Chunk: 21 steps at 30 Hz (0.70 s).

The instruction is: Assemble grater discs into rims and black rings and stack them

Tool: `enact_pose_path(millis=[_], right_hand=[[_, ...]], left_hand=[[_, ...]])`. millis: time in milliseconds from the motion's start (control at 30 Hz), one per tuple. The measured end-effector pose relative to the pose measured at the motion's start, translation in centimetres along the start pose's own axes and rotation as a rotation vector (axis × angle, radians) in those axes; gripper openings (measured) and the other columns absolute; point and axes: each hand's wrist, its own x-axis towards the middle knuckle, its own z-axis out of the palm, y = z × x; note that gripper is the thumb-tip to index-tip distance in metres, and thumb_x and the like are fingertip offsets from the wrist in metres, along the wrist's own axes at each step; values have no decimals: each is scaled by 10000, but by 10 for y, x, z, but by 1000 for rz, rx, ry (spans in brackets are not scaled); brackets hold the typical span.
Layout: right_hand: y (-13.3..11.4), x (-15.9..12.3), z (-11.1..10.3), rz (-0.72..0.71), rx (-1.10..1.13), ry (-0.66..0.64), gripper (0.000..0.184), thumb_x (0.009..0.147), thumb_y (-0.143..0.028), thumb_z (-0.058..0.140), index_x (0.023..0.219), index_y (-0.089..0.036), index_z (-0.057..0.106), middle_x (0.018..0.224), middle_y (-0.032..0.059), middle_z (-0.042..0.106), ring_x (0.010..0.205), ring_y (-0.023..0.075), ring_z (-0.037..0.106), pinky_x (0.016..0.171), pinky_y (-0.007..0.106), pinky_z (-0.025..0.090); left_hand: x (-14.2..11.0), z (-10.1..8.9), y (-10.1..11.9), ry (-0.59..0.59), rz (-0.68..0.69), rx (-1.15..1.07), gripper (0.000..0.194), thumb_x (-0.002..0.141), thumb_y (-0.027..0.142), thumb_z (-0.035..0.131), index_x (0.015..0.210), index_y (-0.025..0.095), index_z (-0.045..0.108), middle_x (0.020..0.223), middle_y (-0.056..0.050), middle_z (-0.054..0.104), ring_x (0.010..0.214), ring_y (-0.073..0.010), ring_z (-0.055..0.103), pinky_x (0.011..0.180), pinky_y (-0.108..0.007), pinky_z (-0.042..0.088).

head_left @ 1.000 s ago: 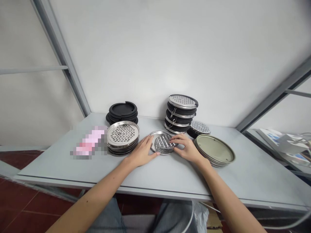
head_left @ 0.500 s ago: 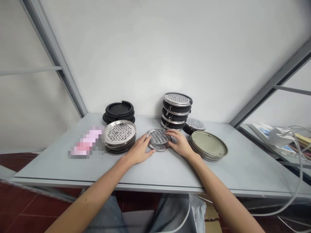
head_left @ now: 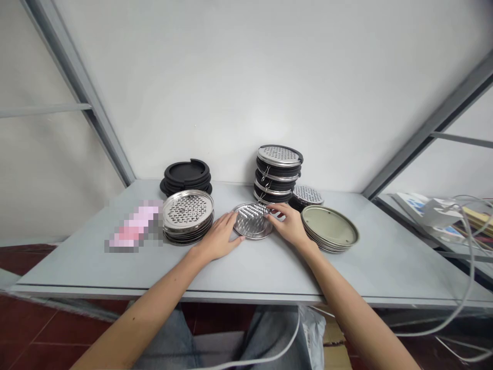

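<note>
A round perforated steel disc (head_left: 251,221) lies on the grey table (head_left: 246,272) in front of me. My left hand (head_left: 216,238) rests at its left rim, fingers curled against the edge. My right hand (head_left: 289,224) holds its right rim, fingertips on the top face. Left of the disc stands a stack of larger perforated steel plates (head_left: 187,211). To the right lies a stack of plain greenish metal lids (head_left: 329,228).
Against the wall stand a pile of black rubber rings (head_left: 187,174) and a tall stack of assembled black-and-steel units (head_left: 278,171), with one more unit (head_left: 307,196) beside it. A blurred pink object (head_left: 134,226) lies at left. Grey frame posts rise on both sides; cables hang at right.
The perforated disc has been turned or tilted slightly between both hands, its face now catching more light. The camera view shifted a little; the hands stay at the disc's rims.
</note>
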Motion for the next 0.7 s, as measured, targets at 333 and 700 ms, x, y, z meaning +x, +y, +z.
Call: enact_pose_path(millis=[333, 700], right_hand=[[-8, 4, -4, 40, 316, -54, 278, 825, -345, 612, 1054, -209, 689, 1133, 84, 657, 1028, 233, 627, 866, 378, 534], [7, 7, -1, 300, 416, -12, 297, 746, -398, 691, 912, -152, 701, 943, 98, 737, 880, 236, 691, 859, 399, 544]], left_hand=[[0, 0, 0, 2, -9, -14, 610, 839, 391, 598, 1375, 171, 409, 1463, -156, 391, 1364, -321, 344, 1124, -500, 300], [-1, 2, -3, -8, -11, 14, 480, 853, 406, 579, 1279, 188, 530, 1466, -139, 388, 1364, -328, 343, 1122, -499, 310]])
